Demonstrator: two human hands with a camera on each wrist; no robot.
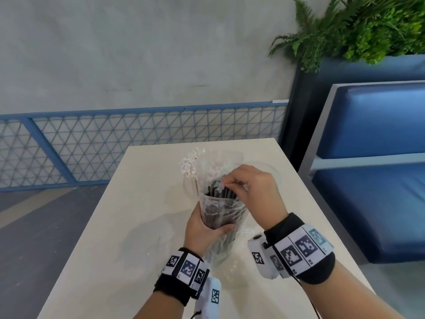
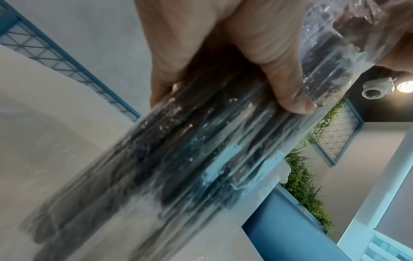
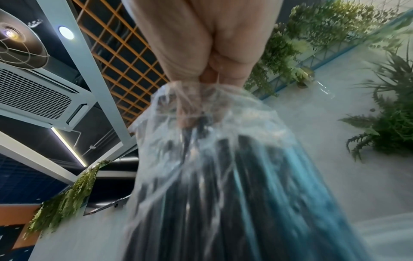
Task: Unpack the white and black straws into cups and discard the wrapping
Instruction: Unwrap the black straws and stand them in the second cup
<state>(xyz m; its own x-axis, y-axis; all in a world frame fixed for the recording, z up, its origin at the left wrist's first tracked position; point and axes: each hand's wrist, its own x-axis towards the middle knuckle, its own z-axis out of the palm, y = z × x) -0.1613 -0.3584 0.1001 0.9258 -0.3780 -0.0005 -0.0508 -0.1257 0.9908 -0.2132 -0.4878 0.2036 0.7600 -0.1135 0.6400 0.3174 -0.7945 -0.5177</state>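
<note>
My left hand (image 1: 213,229) grips the middle of a clear plastic wrapping (image 1: 220,212) full of black straws (image 1: 224,194), held upright over the table. My right hand (image 1: 226,181) pinches the wrapping's open top edge, right above the straw ends. The left wrist view shows my left hand's fingers (image 2: 279,70) curled round the wrapped bundle (image 2: 201,150). In the right wrist view, my right hand's fingertips (image 3: 208,77) pinch the gathered plastic (image 3: 201,106). White straws (image 1: 189,168) stand in a clear cup (image 1: 192,188) just behind the bundle. A second clear cup (image 1: 274,172) is partly hidden behind my right hand.
The pale table (image 1: 115,226) has crumpled clear plastic (image 1: 232,268) lying under the bundle. A blue padded bench (image 1: 379,203) stands close on the right, with plants (image 1: 356,31) above it. A blue mesh railing (image 1: 115,146) runs behind the table.
</note>
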